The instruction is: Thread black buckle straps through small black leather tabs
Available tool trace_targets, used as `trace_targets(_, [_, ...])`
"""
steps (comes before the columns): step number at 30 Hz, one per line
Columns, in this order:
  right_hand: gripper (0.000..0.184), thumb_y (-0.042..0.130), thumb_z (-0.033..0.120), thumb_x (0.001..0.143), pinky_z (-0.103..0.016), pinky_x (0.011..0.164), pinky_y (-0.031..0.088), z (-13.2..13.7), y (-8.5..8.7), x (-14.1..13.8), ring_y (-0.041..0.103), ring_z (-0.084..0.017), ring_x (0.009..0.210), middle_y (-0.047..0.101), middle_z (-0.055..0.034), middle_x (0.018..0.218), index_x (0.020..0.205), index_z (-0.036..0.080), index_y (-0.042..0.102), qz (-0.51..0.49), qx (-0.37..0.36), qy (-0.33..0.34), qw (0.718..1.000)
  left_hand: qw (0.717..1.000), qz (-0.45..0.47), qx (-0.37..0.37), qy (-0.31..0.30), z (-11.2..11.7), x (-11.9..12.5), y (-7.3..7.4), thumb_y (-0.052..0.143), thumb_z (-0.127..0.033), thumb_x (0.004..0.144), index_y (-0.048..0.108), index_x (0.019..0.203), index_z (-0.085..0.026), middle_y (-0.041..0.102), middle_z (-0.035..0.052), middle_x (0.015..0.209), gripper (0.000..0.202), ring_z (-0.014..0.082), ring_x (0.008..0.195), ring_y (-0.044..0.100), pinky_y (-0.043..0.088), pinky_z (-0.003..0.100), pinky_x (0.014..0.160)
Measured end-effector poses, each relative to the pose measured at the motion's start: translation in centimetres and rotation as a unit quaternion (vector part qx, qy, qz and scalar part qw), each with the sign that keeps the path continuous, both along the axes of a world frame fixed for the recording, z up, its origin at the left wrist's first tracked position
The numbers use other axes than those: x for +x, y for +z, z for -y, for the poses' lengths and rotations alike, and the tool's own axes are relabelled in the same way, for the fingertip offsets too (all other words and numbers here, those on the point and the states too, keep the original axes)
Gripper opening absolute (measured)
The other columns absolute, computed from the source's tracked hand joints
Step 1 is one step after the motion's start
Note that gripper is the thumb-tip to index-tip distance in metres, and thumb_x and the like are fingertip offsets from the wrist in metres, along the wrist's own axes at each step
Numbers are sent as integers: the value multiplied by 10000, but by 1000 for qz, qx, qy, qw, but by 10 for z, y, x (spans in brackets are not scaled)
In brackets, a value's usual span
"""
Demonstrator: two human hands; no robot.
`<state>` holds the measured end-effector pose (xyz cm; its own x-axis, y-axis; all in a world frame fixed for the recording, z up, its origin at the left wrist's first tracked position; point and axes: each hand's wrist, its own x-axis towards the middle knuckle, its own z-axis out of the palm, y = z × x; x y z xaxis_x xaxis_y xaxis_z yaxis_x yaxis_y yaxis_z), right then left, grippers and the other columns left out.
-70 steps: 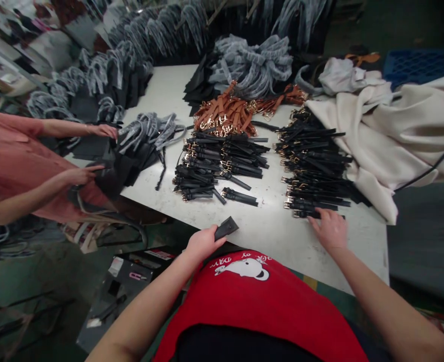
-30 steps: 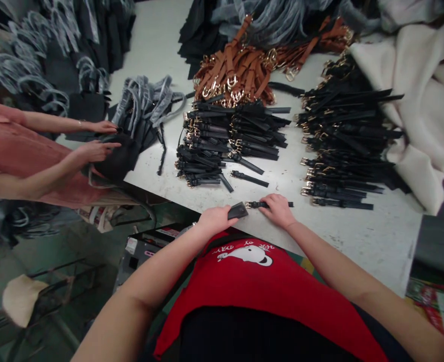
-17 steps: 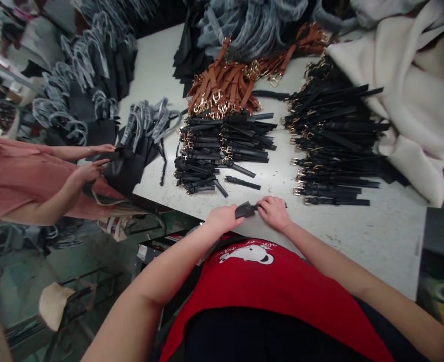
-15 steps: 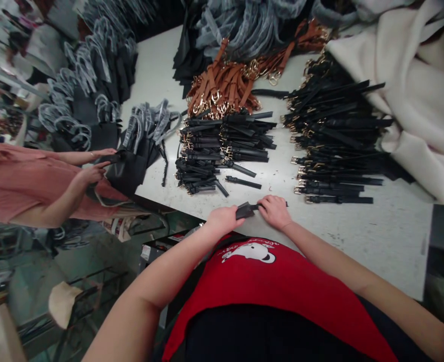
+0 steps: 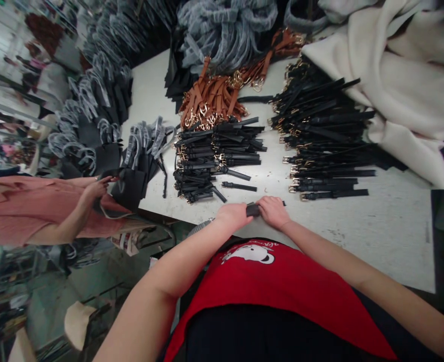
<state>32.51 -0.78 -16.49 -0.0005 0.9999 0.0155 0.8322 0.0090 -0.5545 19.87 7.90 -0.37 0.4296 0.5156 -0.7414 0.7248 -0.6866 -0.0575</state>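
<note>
My left hand (image 5: 231, 215) and my right hand (image 5: 272, 211) meet at the table's near edge. Between them is a small black leather tab (image 5: 252, 210), held by my left hand. My right hand presses on a black strap, and its end (image 5: 284, 203) sticks out past my fingers. A loose black strap with a buckle (image 5: 239, 186) lies just beyond my hands. Two piles of black buckled straps (image 5: 217, 161) (image 5: 320, 136) spread across the white table (image 5: 357, 241). Behind them are tan leather straps with gold buckles (image 5: 206, 103).
At the left, a co-worker in a pink sleeve (image 5: 44, 211) handles a black bag (image 5: 129, 188) at the table edge. Black bags with grey-wrapped handles (image 5: 146, 146) are heaped behind. Cream fabric (image 5: 395, 85) lies at the far right.
My hands have come together from apart, bringing the black tab and strap between them. My view has swung, shifting the piles left. The co-worker's hands have shifted on the bag.
</note>
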Motion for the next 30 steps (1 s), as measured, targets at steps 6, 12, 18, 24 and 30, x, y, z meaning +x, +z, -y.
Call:
trace_targets(6, [256, 362, 281, 875, -334, 753, 243, 0, -1, 1, 456, -200, 857, 590, -73, 900, 930, 205, 601, 6, -1, 0, 1000, 1000, 9, 19, 18, 4, -14, 0, 421, -556, 795, 557, 1073, -172, 679, 114, 932, 493, 272, 870, 643, 495, 342, 721])
trace_targets(12, [252, 368, 289, 873, -336, 756, 247, 0, -3, 2, 453, -205, 858, 586, -74, 898, 946, 198, 591, 22, -5, 2, 1000, 998, 56, 1, 41, 0, -19, -14, 424, -560, 779, 571, 1045, -192, 682, 103, 951, 477, 274, 873, 640, 496, 357, 724])
trace_targets(18, [248, 374, 292, 866, -340, 736, 241, -2, -6, 1, 452, -203, 840, 577, -68, 887, 929, 206, 598, 36, -19, 6, 999, 996, 14, 5, 84, 4, -88, 0, 389, -593, 788, 561, 1051, -204, 680, 102, 951, 500, 252, 857, 641, 485, 331, 718])
trace_targets(24, [262, 368, 297, 867, -343, 733, 235, -1, -7, 0, 446, -203, 838, 569, -72, 889, 939, 203, 602, 53, -27, 1, 998, 995, 60, 10, 82, 13, -86, -11, 364, -608, 798, 543, 1077, -217, 679, 85, 927, 513, 244, 839, 640, 486, 325, 704])
trace_targets(30, [259, 372, 297, 866, -339, 742, 233, -2, -5, 1, 449, -199, 847, 569, -71, 897, 945, 201, 600, 64, -29, 8, 998, 994, 78, 3, 78, 8, -74, -20, 364, -590, 808, 543, 1086, -206, 677, 87, 933, 507, 247, 844, 639, 485, 330, 708])
